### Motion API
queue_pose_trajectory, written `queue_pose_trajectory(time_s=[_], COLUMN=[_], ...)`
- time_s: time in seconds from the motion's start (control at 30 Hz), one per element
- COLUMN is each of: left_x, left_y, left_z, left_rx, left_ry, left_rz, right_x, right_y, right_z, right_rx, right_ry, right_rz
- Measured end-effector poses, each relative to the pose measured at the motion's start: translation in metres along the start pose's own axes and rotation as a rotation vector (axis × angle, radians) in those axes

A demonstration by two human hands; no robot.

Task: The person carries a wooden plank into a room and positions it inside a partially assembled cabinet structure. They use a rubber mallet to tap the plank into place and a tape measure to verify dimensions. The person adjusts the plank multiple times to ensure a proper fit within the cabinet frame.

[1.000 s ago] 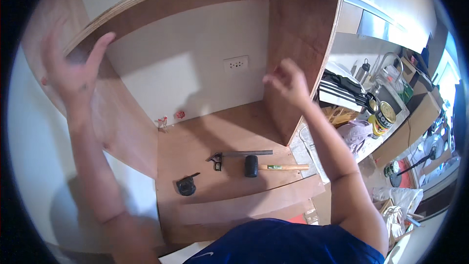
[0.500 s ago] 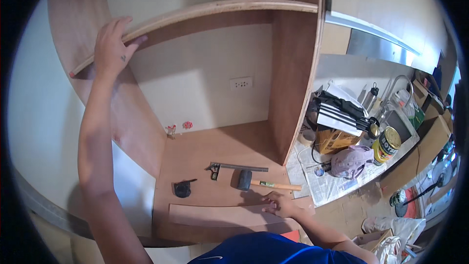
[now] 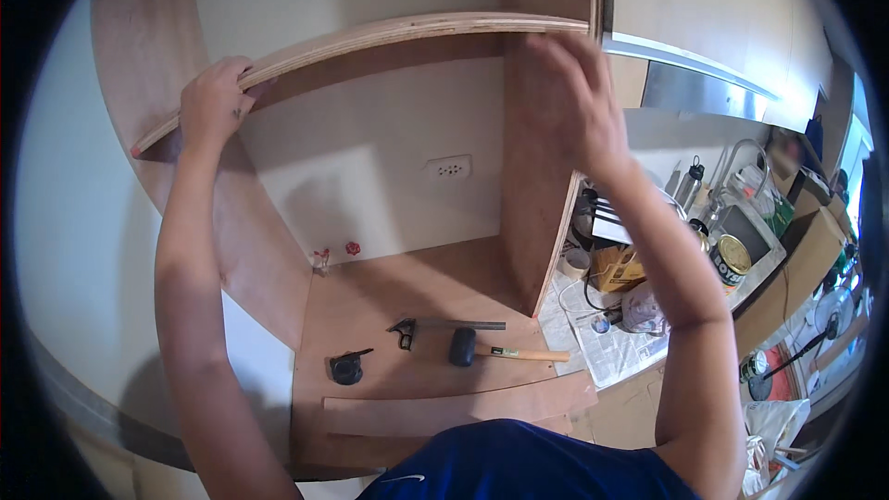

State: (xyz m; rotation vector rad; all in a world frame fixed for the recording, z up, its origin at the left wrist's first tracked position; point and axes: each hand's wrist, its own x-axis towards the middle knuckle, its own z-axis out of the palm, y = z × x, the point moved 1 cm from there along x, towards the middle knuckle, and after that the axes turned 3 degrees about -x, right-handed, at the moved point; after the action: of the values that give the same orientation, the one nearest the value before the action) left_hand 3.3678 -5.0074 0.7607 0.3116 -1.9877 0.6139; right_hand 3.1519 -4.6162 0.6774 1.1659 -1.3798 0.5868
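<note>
A plywood shelf board (image 3: 417,30) spans the upper part of an open wooden cabinet, its layered front edge facing me. My left hand (image 3: 215,104) grips that edge near the left end, fingers over the top and thumb below. Up at the right end is my right hand (image 3: 585,111), slightly blurred, its fingers stretched toward the board's edge beside the cabinet's right side panel (image 3: 532,194). It appears to hold nothing; whether its fingertips touch the board, I cannot tell.
On the cabinet bottom lie a black rubber mallet (image 3: 463,347), a combination square (image 3: 454,325), a black tape measure (image 3: 346,368) and a thin wooden strip (image 3: 417,414). A wall socket (image 3: 449,168) and red valve handle (image 3: 353,248) are behind. A cluttered counter with a sink (image 3: 746,230) stands right.
My right hand has risen from above the wooden strip to the shelf's right end. My left hand keeps its hold on the board. The view has shifted slightly.
</note>
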Motion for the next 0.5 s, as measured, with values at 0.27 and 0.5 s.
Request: queue_pose_trajectory(time_s=[0.27,0.5], left_x=[0.0,0.007], left_y=[-0.008,-0.016], left_z=[0.012,0.007], left_rx=[0.012,0.073], left_ry=[0.024,0.024], left_rz=[-0.028,0.035], right_x=[0.062,0.097], right_y=[0.069,0.064], right_z=[0.045,0.027], right_rx=[-0.381,-0.526], right_ry=[-0.256,-0.461], right_rz=[-0.072,-0.224])
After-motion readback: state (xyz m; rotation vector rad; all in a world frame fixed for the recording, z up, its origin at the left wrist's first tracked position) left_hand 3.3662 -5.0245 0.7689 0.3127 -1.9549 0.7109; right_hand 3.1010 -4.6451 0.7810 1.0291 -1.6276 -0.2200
